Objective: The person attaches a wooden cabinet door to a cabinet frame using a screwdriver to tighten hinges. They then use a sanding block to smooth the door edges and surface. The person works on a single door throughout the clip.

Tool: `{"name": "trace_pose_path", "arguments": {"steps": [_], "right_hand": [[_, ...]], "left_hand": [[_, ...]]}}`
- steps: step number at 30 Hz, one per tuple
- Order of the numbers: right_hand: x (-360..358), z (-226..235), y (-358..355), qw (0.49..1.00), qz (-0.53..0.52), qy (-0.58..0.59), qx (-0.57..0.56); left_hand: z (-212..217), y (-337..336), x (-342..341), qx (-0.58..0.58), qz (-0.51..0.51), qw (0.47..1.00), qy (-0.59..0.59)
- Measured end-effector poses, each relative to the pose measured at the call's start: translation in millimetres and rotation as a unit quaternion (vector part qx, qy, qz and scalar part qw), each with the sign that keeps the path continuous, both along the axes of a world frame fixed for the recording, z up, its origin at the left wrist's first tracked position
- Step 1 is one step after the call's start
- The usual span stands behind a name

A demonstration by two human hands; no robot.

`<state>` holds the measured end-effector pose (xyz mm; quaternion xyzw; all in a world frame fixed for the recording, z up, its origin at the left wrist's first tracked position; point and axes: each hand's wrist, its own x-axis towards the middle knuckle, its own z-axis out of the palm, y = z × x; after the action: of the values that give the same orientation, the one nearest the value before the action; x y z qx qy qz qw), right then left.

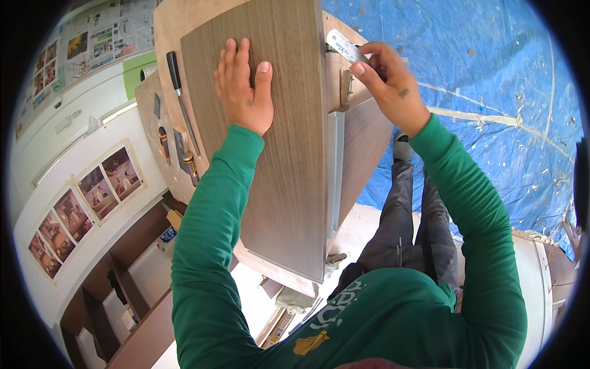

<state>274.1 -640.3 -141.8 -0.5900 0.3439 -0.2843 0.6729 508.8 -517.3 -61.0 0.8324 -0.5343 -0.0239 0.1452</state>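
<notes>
A brown wood-grain panel [283, 178] lies over a plywood surface in front of me. My left hand [247, 92] rests flat on its upper part, fingers stretched out and the thumb apart. Past the panel's right edge, my right hand [396, 86] pinches a short metal ruler [345, 46] between thumb and fingers. The ruler's rounded end points toward the panel's edge; whether it touches cannot be made out. Just below it, a metal hinge-like fitting [346, 87] sits on the bare wood side. A grey strip [335, 166] runs further down that side.
Left of the panel lie a long black-handled tool [174, 71] and orange-and-black hand tools [163, 144]. Blue sheeting [479, 67] with scraps covers the floor at right. Brown open compartments [132, 261] stand lower left, below pictures [67, 215] taped to a white surface.
</notes>
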Motion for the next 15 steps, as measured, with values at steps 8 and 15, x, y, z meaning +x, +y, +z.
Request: {"name": "trace_pose_path", "arguments": {"steps": [8,15], "right_hand": [[-12,30,-68,0.997,0.057,-0.039,-0.025],[35,39,-80,0.981,-0.045,-0.03,-0.187]], "left_hand": [[3,1,-1,0.016,0.009,1.0,-0.014],[3,2,-1,0.013,0.015,1.0,0.004]]}}
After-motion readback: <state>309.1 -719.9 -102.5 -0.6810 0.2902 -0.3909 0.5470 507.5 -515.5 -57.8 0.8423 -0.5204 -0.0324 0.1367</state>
